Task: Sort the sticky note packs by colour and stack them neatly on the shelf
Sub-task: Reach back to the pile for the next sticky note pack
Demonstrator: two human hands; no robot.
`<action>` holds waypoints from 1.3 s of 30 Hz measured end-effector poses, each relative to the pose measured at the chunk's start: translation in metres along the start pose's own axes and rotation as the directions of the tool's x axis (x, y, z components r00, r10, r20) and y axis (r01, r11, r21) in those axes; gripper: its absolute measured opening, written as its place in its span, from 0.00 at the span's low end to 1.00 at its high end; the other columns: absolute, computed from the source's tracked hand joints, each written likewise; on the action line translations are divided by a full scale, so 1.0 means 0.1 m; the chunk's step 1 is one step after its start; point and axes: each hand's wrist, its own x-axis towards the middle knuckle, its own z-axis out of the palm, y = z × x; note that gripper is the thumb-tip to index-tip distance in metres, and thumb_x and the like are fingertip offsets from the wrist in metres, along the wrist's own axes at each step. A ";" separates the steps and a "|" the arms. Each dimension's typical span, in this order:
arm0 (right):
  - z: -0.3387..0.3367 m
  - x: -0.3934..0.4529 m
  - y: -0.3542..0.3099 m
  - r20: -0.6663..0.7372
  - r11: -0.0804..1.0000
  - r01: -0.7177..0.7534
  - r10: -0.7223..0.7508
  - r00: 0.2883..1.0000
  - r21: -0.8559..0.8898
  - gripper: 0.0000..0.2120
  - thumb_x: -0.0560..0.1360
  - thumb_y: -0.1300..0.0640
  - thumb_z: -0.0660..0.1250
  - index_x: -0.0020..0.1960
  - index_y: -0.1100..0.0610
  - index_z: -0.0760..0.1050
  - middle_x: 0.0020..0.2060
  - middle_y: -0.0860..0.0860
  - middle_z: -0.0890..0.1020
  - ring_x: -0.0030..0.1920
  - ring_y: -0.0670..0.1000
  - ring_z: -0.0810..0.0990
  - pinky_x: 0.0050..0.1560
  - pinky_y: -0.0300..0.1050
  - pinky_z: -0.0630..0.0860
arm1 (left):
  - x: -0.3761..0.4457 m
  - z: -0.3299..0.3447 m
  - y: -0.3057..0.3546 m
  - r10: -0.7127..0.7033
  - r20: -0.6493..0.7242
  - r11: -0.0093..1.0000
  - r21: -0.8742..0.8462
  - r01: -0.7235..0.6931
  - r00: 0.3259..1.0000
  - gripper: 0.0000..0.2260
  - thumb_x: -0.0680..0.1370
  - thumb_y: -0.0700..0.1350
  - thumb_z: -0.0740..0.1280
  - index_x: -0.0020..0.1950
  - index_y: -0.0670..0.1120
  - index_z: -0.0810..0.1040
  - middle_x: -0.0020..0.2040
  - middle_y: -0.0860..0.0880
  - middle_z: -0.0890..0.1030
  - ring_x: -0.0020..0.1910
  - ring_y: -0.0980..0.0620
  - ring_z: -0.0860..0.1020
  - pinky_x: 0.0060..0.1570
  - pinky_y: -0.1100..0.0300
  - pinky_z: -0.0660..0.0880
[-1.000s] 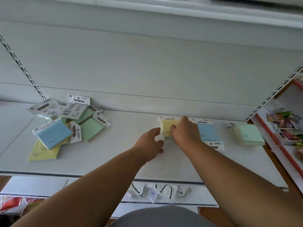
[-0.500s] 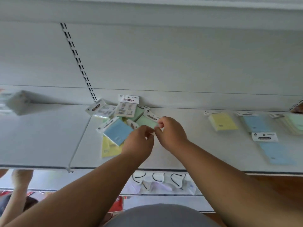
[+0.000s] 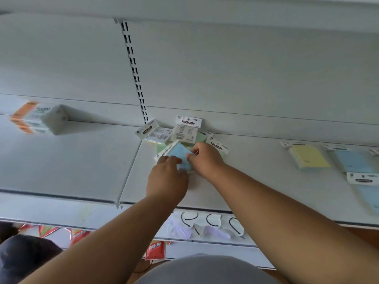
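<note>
Two bare hands take hold of a pale blue sticky note pack (image 3: 178,153) on a white metal shelf (image 3: 256,181)

The left hand (image 3: 167,177) and right hand (image 3: 205,158) each pinch the blue pack, which lies atop a jumbled pile of green and yellow packs (image 3: 176,134) at the shelf's back; to the right, well apart, lie a yellow sticky note pack (image 3: 310,158) and a sorted blue pack (image 3: 352,160)

I see a white and orange box (image 3: 39,118) lying on the shelf's far left, blurred. Below the shelf edge sit clear packets with black curved items (image 3: 207,224), too blurry to identify. A red packet (image 3: 155,249) hangs under them, near red and green packs (image 3: 61,232) at lower left.
</note>
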 end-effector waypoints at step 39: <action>-3.24 -0.83 3.66 -0.320 0.904 -0.343 0.256 0.912 -0.255 0.16 0.73 0.42 0.68 0.45 0.55 0.71 0.39 0.50 0.77 0.43 0.54 0.77 0.38 0.45 0.67 | -0.95 2.62 3.47 0.161 0.418 0.980 0.038 -0.194 0.894 0.13 0.75 0.51 0.65 0.57 0.46 0.74 0.55 0.47 0.79 0.54 0.44 0.77 0.49 0.56 0.73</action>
